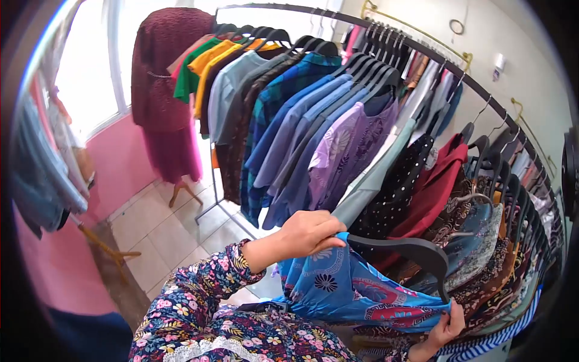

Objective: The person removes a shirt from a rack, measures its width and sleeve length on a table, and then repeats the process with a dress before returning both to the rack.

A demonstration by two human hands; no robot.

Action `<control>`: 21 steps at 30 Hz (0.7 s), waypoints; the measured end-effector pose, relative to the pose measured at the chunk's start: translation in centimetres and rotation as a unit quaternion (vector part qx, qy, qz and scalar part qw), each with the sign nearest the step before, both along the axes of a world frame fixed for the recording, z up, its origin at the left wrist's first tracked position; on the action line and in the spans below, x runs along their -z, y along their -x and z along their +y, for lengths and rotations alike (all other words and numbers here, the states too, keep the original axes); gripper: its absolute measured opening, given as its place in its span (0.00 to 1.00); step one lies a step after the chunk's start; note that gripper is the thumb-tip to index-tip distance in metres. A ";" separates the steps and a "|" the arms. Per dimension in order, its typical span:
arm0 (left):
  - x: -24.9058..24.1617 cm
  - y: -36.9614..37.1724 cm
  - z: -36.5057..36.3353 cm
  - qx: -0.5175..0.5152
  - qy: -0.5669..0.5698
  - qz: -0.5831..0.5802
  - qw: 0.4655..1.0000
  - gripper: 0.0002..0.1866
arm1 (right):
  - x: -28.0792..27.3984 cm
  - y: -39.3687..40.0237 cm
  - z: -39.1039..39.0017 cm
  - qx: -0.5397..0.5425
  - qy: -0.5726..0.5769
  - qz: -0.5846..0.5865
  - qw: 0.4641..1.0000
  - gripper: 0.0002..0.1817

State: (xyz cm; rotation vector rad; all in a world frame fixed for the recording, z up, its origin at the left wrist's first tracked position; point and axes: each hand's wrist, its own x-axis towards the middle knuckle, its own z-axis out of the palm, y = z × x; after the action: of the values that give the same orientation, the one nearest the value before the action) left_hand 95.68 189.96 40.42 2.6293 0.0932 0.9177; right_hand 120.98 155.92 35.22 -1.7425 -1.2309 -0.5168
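Note:
A blue patterned garment (pixel 325 280) with dark flower and pink motifs hangs across a black hanger (pixel 416 248) in front of my body. My left hand (pixel 313 234) is closed on the garment's edge at the hanger's left end. Lower right, my right hand (pixel 445 329) pinches the garment's other edge near the hanger's right end. The hanger's middle lies bare between the two hands. Behind the garment, a dark red garment (pixel 422 193) and a black dotted one (pixel 395 202) hang on the rack.
A black rack (pixel 416 45) curves from upper left to right, full of hanging clothes. A mannequin in a maroon top (pixel 160 78) stands at the upper left. Blue clothes (pixel 45 163) hang at the far left, above a wooden stand (pixel 111 246) on the tiled floor (pixel 160 232).

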 end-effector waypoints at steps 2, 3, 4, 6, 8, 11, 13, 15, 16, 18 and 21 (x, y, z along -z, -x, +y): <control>-0.7 -1.2 1.3 0.051 -0.001 -0.009 0.999 0.16 | -1.1 1.0 -2.1 0.055 0.046 -0.006 0.997 0.13; -0.7 -1.7 1.7 0.062 0.010 -0.076 0.995 0.20 | -0.7 1.5 -3.2 0.110 0.042 -0.094 0.989 0.13; -0.6 -2.1 2.1 0.072 0.036 -0.129 0.988 0.24 | -1.1 2.3 -4.9 0.141 0.068 -0.098 0.983 0.14; 1.7 -3.1 3.2 0.144 0.191 -0.113 0.964 0.36 | -3.3 6.2 -5.0 0.181 0.062 -0.032 0.981 0.13; 2.2 -3.4 4.1 0.298 0.518 -0.041 0.800 0.49 | -6.5 10.7 -4.5 0.199 0.095 -0.114 0.969 0.12; 3.0 -4.0 7.5 0.428 0.626 0.143 0.636 0.58 | -11.4 17.7 -2.3 0.219 0.146 -0.013 0.965 0.15; 3.9 -3.6 9.3 0.426 0.633 0.109 0.638 0.47 | -12.5 21.5 1.8 0.294 0.119 -0.087 0.944 0.17; 8.9 -3.5 12.3 0.317 0.545 0.114 0.768 0.40 | -15.9 23.7 6.1 0.233 0.165 -0.050 0.957 0.15; 12.0 -3.6 14.1 0.178 0.431 0.097 0.879 0.34 | -16.7 24.4 8.1 0.246 0.158 -0.062 0.954 0.15; 17.0 -2.6 16.6 0.125 0.480 0.014 0.868 0.27 | -18.6 25.4 12.0 0.257 0.161 -0.040 0.952 0.17; 15.8 -0.3 17.1 0.156 0.547 0.033 0.822 0.28 | -19.5 26.1 16.1 0.279 0.158 -0.034 0.947 0.19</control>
State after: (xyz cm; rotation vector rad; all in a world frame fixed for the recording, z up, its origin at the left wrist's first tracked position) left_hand 95.98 207.09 24.67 1.5180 0.1456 0.4225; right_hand 94.92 172.01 54.70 -2.3845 -0.8839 -0.7386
